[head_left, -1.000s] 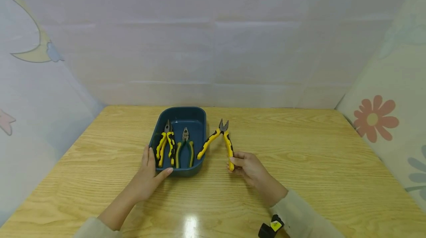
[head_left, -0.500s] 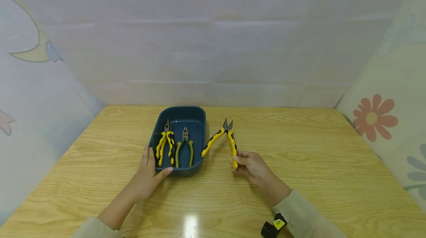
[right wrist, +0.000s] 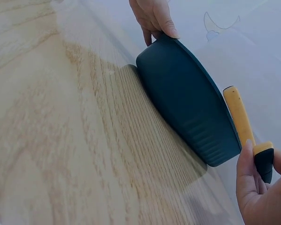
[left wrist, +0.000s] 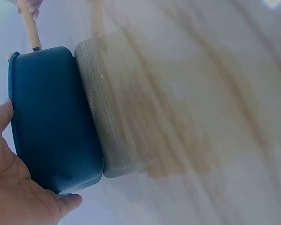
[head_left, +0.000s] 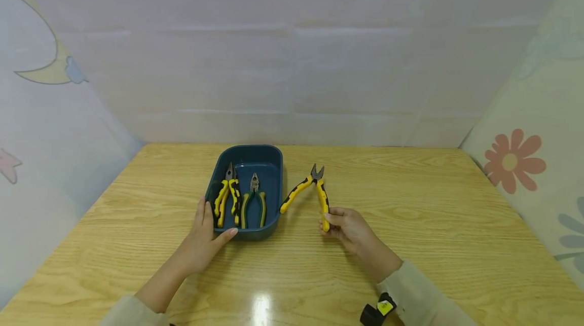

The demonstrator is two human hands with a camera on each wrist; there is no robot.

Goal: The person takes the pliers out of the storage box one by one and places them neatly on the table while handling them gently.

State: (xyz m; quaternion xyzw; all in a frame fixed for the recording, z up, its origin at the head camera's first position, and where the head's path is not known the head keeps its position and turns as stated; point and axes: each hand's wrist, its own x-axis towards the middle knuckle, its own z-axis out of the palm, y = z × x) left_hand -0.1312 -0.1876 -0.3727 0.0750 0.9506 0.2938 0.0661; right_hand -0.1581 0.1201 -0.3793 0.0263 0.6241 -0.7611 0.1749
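In the head view, a dark blue plastic box [head_left: 248, 235] stands on the wooden table. My left hand [head_left: 201, 247] grips its near left corner, thumb along the front rim and fingers against the side. Inside lie long-nose pliers [head_left: 222, 199] with yellow-black handles and, to their right, combination pliers [head_left: 262, 209] with green-yellow handles. Just right of the box, my right hand [head_left: 349, 229] pinches the end of one handle of yellow-black diagonal cutters [head_left: 321, 196]. Their jaws point away from me and stand apart; the other handle spreads toward the box's right wall.
The wooden table [head_left: 410, 194] extends on both sides of the box. A pale cloth backdrop [head_left: 292, 72] rises behind it, with printed cloth at left and right. A black device with a yellow label [head_left: 383, 308] sits by my right wrist.
My right hand has moved slightly to the right with the diagonal cutters, drawing them away from the box. My left hand and the box have hardly moved.
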